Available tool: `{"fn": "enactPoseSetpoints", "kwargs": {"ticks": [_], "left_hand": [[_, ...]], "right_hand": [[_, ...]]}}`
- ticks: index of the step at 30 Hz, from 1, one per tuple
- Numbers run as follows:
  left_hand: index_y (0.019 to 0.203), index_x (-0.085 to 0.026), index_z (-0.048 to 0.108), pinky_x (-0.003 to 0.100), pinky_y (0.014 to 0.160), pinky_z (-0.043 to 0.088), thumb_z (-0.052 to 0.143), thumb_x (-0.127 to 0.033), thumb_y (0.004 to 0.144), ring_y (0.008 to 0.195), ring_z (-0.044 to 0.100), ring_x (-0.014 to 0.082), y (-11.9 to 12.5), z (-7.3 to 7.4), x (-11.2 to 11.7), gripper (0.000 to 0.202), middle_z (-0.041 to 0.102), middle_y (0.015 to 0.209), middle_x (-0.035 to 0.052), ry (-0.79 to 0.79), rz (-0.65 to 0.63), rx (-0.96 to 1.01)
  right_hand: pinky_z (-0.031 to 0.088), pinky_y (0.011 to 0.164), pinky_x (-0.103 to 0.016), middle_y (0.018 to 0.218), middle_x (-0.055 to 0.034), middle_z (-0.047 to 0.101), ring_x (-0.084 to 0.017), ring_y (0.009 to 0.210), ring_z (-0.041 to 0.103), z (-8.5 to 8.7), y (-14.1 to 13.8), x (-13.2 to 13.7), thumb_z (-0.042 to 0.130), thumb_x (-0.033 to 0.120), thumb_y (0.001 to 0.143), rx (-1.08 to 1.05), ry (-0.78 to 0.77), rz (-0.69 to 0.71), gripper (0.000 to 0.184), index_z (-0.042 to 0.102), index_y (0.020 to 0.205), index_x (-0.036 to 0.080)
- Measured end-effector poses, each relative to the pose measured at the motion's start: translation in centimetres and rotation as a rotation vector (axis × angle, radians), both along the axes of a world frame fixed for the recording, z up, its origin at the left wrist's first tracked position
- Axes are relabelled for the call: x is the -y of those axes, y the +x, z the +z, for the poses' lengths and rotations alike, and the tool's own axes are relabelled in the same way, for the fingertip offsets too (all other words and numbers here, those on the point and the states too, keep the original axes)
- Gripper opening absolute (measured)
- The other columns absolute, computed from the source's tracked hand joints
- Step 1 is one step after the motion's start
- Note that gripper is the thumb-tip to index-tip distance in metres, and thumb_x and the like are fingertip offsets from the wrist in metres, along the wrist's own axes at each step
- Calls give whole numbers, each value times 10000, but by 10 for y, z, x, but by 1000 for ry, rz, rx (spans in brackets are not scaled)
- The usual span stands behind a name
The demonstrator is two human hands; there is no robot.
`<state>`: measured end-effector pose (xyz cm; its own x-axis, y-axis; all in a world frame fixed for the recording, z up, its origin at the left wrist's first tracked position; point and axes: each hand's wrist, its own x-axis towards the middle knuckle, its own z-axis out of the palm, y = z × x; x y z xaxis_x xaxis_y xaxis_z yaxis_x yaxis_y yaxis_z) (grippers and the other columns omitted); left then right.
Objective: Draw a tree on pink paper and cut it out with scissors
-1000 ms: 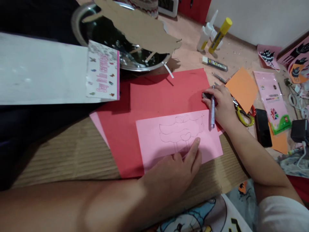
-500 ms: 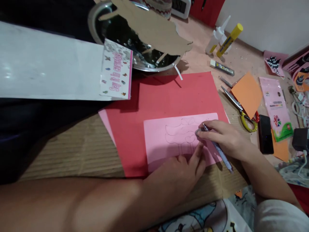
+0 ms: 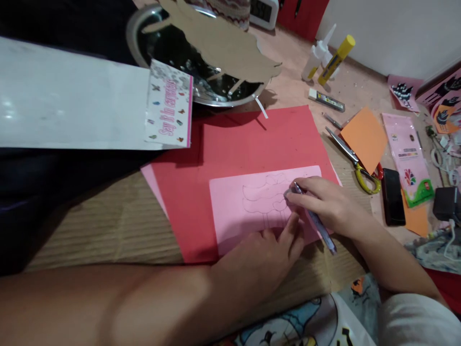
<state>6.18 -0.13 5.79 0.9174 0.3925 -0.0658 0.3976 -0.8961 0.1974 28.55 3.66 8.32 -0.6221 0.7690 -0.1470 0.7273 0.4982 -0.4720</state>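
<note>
A pink sheet of paper (image 3: pixel 228 211) with a pencil line drawing lies on a larger red sheet (image 3: pixel 245 139). My right hand (image 3: pixel 322 199) pinches a small grey lump, seemingly an eraser (image 3: pixel 287 193), against the drawing. A pale purple mechanical pencil or pen (image 3: pixel 321 229) is tucked among the same fingers, its back end pointing toward me. Just below, my left hand (image 3: pixel 266 254) rests on the pink sheet with its fingers stretched out and the index fingertip close to the drawn lines. Part of the drawing is hidden under the right fingers.
Scissors (image 3: pixel 355 161), an orange paper square (image 3: pixel 365 139), a black phone (image 3: pixel 393 197) and a pink packet (image 3: pixel 406 158) lie to the right. Glue bottles and a yellow glue stick (image 3: pixel 336 60) stand behind. A metal bowl (image 3: pixel 131 33) holds a cardboard cutout (image 3: pixel 223 43).
My right hand has shifted slightly along the drawing with the eraser, and the pencil's back end has swung a little to the left. My left hand stays on the sheet. The whole view has moved slightly.
</note>
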Motion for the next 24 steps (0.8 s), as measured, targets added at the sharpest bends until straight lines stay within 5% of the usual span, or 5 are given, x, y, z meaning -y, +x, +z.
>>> {"fn": "enactPoseSetpoints", "kwargs": {"ticks": [8, 11, 14, 17, 24], "left_hand": [[1443, -165, 643, 312, 437, 449, 588, -127, 962, 595, 687, 176, -4, 3, 1, 485, 575, 1592, 248, 83, -35, 9], [1337, -125, 684, 324, 497, 486, 569, -71, 933, 665, 701, 221, -19, 21, -14, 423, 728, 1373, 231, 254, 80, 18], [1090, -109, 704, 357, 524, 451, 559, -241, 1025, 687, 673, 300, -37, 37, -43, 206, 727, 878, 161, 304, 329, -92], [1001, -111, 672, 340, 558, 408, 665, -404, 1008, 708, 654, 284, -49, 33, -71, 294, 685, 848, 147, 209, 415, -153], [948, -189, 674, 284, 520, 345, 615, -168, 947, 629, 643, 194, -43, 13, -99, 63, 719, 767, 44, -78, 430, 8]], "right_hand": [[585, 910, -416, 1146, -86, 738, -264, 1050, 721, -21, 37, -22, 618, 289, 1055, -74, 445, -270, 162, 754, 1138, 264], [577, 1016, -481, 1194, -109, 744, -306, 1163, 718, -31, 48, -30, 718, 370, 997, -186, 560, -392, 131, 736, 1046, 250], [585, 1016, -476, 1206, -92, 772, -292, 1154, 742, -33, 45, -27, 638, 373, 1041, -312, 451, -372, 131, 710, 1056, 264], [602, 939, -472, 1183, -84, 797, -295, 1066, 763, -29, 33, -21, 584, 340, 1061, -241, 320, -257, 151, 714, 1087, 268], [562, 801, -410, 1010, -97, 800, -263, 879, 737, -12, 23, -4, 638, 327, 1037, -129, 159, -270, 123, 716, 1048, 232]]}}
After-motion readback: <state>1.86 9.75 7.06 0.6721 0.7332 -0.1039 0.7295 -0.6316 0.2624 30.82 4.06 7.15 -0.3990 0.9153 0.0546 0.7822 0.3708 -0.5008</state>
